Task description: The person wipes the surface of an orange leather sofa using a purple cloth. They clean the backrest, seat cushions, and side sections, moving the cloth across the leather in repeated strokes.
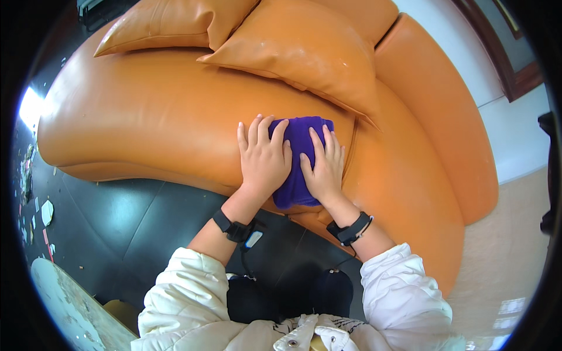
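A folded purple cloth [297,175], towel-like, lies on the orange sofa [146,111] near its front edge. My left hand [264,155] rests along the cloth's left side with its fingers spread, partly on the sofa seat. On the cloth's right side lies my right hand [325,167], fingers stretched out and the thumb apart. Both palms face down and cover the cloth's side edges. Between them the middle of the cloth shows. Neither hand grips it.
Two orange cushions, a nearer one [304,52] and a farther one [170,23], lean behind the cloth. Dark floor tiles [129,216] lie in front, with scattered scraps at the far left. A pale tabletop [76,310] juts in at lower left. Each wrist wears a black strap.
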`<state>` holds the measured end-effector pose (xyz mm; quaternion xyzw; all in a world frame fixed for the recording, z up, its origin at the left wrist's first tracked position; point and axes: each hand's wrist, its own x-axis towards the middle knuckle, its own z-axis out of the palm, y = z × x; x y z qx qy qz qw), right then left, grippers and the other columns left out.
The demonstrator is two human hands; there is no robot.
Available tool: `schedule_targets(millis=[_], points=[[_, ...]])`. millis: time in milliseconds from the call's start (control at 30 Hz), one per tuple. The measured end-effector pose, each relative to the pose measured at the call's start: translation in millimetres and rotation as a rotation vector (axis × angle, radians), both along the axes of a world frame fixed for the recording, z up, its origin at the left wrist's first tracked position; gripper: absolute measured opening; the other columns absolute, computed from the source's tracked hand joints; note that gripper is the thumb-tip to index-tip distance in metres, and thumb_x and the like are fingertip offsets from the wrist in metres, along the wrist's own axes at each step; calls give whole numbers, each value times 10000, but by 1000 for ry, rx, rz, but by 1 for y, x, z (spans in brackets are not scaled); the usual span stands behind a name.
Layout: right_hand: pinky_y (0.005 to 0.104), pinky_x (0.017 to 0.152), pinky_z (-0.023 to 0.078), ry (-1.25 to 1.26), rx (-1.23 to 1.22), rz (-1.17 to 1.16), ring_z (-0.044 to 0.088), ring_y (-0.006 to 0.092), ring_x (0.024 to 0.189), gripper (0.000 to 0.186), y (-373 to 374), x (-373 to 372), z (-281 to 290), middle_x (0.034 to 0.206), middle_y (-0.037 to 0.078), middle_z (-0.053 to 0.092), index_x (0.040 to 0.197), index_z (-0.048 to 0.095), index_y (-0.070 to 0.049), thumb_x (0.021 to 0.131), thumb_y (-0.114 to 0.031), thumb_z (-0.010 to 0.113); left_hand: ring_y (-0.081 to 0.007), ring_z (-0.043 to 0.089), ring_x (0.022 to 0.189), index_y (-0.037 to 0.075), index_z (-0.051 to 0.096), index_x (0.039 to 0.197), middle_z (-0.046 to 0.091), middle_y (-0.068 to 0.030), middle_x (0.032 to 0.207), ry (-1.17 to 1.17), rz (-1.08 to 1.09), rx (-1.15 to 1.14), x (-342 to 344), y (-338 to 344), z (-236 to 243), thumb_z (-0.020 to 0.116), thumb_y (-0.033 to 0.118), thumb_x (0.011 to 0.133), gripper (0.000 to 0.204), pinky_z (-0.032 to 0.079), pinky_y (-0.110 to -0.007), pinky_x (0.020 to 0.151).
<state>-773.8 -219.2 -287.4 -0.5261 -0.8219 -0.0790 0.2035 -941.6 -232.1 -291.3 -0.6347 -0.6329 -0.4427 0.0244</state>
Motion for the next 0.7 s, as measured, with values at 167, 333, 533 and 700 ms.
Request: schedule_targets(millis=[167, 333, 533, 700], points=[[661, 1115, 164, 109, -29, -7, 307, 437, 1391, 580, 2, 0, -2, 1515, 211, 352, 1425, 483, -130, 902, -372, 545, -306, 401, 1340, 152, 588, 1264, 520, -80, 1331, -43, -33, -103, 3, 3, 3, 600, 210, 857, 411, 164, -548, 1163], [661, 1117, 139, 98, -61, 10, 307, 451, 1386, 586, 5, 0, -1, 1510, 227, 358, 1408, 496, -102, 916, -420, 478, -296, 392, 1363, 175, 604, 1253, 521, -73, 1351, -32, -36, -224, -2, 6, 17, 599, 241, 839, 419, 138, -545, 1172], [671, 1123, 130, 105, -81, -10, 306, 443, 1382, 560, 4, -6, 0, 1477, 214, 380, 1388, 480, -108, 961, -457, 384, -288, 399, 1361, 186, 646, 1196, 541, -61, 1349, -31, -18, -305, -1, 7, 25, 601, 249, 822, 382, 140, -551, 1172], [678, 1128, 145, 86, -59, -38, 328, 439, 1357, 542, 9, -8, -2, 1449, 197, 390, 1348, 486, -118, 930, -451, 395, -271, 402, 1355, 225, 638, 1205, 536, -42, 1356, 24, -16, -380, 1, 9, 28, 609, 277, 803, 406, 154, -578, 1156]])
